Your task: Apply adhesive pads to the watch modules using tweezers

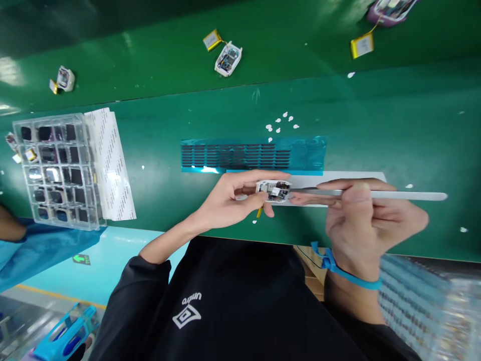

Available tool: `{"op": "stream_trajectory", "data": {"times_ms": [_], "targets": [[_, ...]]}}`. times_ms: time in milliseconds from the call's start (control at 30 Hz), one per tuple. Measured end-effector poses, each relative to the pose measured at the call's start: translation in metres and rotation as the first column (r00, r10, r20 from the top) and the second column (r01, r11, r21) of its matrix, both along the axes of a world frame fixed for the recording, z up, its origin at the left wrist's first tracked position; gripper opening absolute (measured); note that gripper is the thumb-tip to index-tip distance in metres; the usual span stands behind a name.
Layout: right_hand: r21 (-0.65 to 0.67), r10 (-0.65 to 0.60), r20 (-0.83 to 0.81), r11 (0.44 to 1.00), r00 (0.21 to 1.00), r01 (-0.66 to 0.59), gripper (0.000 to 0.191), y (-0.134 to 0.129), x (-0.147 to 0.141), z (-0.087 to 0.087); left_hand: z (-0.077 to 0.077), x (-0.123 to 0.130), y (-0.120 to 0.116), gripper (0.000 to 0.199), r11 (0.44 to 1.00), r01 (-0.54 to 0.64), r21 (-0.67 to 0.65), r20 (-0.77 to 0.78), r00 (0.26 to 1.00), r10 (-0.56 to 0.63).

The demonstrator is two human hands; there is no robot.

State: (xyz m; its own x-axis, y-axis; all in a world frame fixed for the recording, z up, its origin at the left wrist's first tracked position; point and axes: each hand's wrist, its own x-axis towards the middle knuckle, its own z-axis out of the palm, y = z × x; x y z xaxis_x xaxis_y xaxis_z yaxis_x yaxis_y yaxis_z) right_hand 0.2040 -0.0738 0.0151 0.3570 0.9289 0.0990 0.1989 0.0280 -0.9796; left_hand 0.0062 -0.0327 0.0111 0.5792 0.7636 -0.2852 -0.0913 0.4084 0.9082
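My left hand holds a small white smartwatch housing by its edge, its circuit board facing up. A yellow battery tab hangs just below it. In my right hand is a pair of metal tweezers, held level between thumb and fingers. The tweezer tips reach the right side of the housing; whether they grip anything is too small to tell. Just beyond the hands lies a blue film sheet with rows of dark strips, and a white sheet lies partly beneath my right hand.
A clear compartment tray with dark watch parts stands at left on white printed paper. Opened watch housings with batteries, one white and one purple, lie farther back. Small white stickers are scattered past the film. Another person's arm shows far left.
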Motion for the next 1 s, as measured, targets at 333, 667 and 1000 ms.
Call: {"op": "stream_trajectory", "data": {"times_ms": [333,667,1000], "targets": [[0.007,0.055,0.148,0.998,0.987,-0.057,0.024,-0.0002,0.004,-0.005,0.0057,-0.0017,-0.0011,0.042,0.997,0.038,0.067,-0.063,0.997,-0.034],[-0.004,0.056,0.182,0.998,0.982,-0.057,0.023,-0.0018,0.0065,-0.0088,0.0061,-0.0013,-0.0021,0.041,0.998,0.021,0.063,-0.073,0.997,-0.017],[-0.018,0.081,0.207,0.997,0.975,-0.079,0.022,-0.0016,0.0023,-0.0002,0.0072,0.0007,-0.0037,0.042,0.996,0.011,0.086,-0.069,0.998,-0.005]]}}
